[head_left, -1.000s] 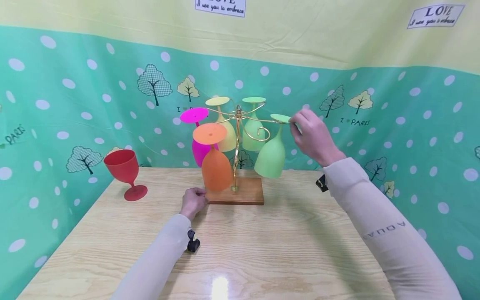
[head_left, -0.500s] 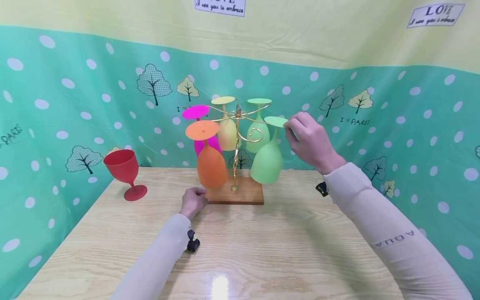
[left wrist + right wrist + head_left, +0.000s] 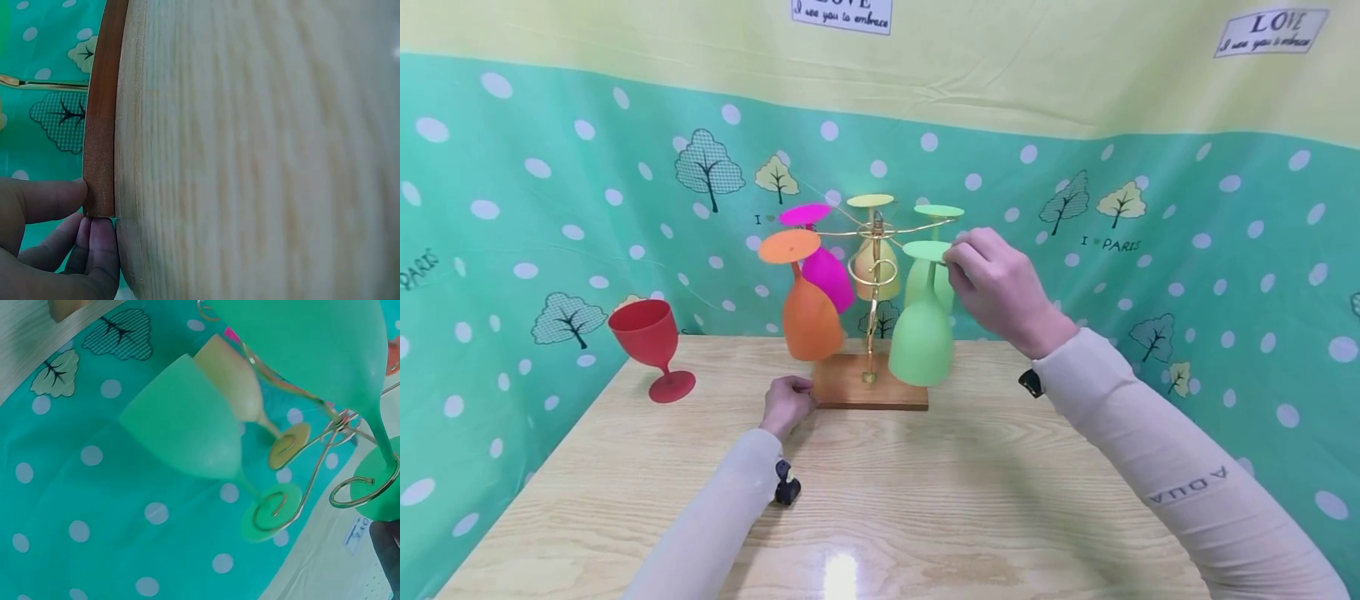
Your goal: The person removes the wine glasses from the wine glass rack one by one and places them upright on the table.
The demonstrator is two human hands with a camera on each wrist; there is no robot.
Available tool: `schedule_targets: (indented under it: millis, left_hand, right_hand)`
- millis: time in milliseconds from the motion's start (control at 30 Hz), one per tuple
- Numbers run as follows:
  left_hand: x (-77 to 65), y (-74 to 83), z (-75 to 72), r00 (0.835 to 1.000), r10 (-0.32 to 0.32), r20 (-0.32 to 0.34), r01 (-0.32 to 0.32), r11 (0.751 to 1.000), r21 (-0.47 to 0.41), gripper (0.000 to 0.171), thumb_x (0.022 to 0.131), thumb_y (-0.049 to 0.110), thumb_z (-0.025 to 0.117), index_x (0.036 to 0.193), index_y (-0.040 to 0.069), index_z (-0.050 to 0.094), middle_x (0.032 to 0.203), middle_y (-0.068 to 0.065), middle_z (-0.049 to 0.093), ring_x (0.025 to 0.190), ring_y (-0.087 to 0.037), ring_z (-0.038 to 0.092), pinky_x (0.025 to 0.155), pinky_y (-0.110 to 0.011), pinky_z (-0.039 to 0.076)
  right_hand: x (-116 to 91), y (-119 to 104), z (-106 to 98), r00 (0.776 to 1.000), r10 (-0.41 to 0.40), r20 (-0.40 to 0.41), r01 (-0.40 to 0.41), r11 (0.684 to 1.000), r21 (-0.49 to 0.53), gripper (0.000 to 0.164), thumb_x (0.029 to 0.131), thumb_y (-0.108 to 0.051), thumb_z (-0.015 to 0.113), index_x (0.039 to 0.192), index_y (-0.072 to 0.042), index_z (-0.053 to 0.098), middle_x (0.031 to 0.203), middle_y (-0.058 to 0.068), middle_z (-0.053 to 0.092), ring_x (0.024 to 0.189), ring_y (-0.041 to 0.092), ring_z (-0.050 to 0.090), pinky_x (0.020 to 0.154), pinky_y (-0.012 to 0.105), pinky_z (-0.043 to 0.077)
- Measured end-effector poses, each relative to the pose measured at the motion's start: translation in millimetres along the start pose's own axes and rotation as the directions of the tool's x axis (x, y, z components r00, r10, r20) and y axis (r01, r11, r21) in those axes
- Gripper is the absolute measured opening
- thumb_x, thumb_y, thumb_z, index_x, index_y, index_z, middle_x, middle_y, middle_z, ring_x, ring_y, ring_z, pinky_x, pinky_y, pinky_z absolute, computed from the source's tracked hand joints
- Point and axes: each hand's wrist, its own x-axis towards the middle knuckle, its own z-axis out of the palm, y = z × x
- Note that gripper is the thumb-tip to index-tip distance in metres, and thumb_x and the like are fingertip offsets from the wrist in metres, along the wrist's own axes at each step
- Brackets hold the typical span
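Note:
Upside-down goblets hang by their feet from the curled brass arms of a rack (image 3: pixel 873 317). My right hand (image 3: pixel 1000 283) pinches the foot of the front green goblet (image 3: pixel 921 343); a fingertip (image 3: pixel 386 547) shows at that foot in the right wrist view. Behind it hangs another green goblet (image 3: pixel 187 425), beside a yellow goblet (image 3: pixel 232 380). An orange goblet (image 3: pixel 811 321) and a magenta goblet (image 3: pixel 829 279) hang on the left. With thumb and fingers, my left hand (image 3: pixel 787 406) grips the left corner of the rack's wooden base (image 3: pixel 101 150).
A red goblet (image 3: pixel 646 332) stands upright at the table's left, apart from the rack. The pale wooden table (image 3: pixel 880 500) reaches back to a patterned curtain (image 3: pixel 1015 183) that hangs behind and at both sides.
The rack's top has turned: the front green and orange goblets shifted left, the back ones right. My right hand moved left with the green goblet's foot. The left hand and base stayed still.

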Motion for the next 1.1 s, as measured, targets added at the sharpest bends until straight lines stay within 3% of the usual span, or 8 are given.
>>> schedule_targets:
  millis: [300, 567, 867, 1100]
  left_hand:
    - [-0.2, 0.0, 0.7, 1.0, -0.011, -0.005, 0.011, 1.0, 0.029, 0.031, 0.072, -0.002, 0.066, 0.104, -0.005, 0.067, 0.098, -0.017, 0.067, 0.091, -0.028, 0.061, 0.08, -0.038, 0.05]
    - [-0.3, -0.1, 1.4, 1.0, -0.006, -0.01, 0.006, 0.999, 0.032, 0.032, 0.073, -0.001, 0.067, 0.105, -0.005, 0.067, 0.098, -0.017, 0.067, 0.091, -0.028, 0.062, 0.078, -0.036, 0.051]
    - [-0.4, 1.2, 2.4, 1.0, -0.023, -0.006, 0.023, 1.0, -0.006, 0.035, 0.072, -0.003, 0.066, 0.107, -0.006, 0.066, 0.102, -0.019, 0.067, 0.094, -0.029, 0.062, 0.081, -0.036, 0.052]
    - [0.0, 0.0, 2.8, 0.999, -0.034, -0.01, 0.033, 0.999, -0.017, 0.033, 0.073, -0.004, 0.066, 0.106, -0.005, 0.067, 0.102, -0.019, 0.067, 0.093, -0.029, 0.062, 0.079, -0.034, 0.052]
  right_hand:
    - [15, -11, 6, 0.999, 0.023, 0.022, -0.024, 0.998, 0.05, 0.015, 0.083, 0.01, 0.051, 0.081, 0.001, 0.063, 0.083, 0.011, 0.06, 0.077, 0.024, 0.055, 0.065, 0.03, 0.051]
    - [28, 1, 12, 0.991, 0.094, 0.096, -0.097, 0.995, 0.022, 0.016, 0.086, 0.009, 0.051, 0.079, 0.001, 0.062, 0.079, 0.01, 0.058, 0.073, 0.025, 0.052, 0.06, 0.031, 0.047]
    - [19, 19, 10, 0.969, 0.216, 0.121, -0.216, 0.976, -0.01, 0.014, 0.087, 0.007, 0.053, 0.084, 0.002, 0.065, 0.081, 0.011, 0.06, 0.076, 0.026, 0.054, 0.064, 0.035, 0.05]
    - [10, 24, 3, 0.969, 0.227, 0.097, -0.227, 0.974, -0.011, 0.011, 0.085, 0.008, 0.055, 0.085, 0.004, 0.066, 0.082, 0.013, 0.061, 0.077, 0.027, 0.056, 0.067, 0.036, 0.052]
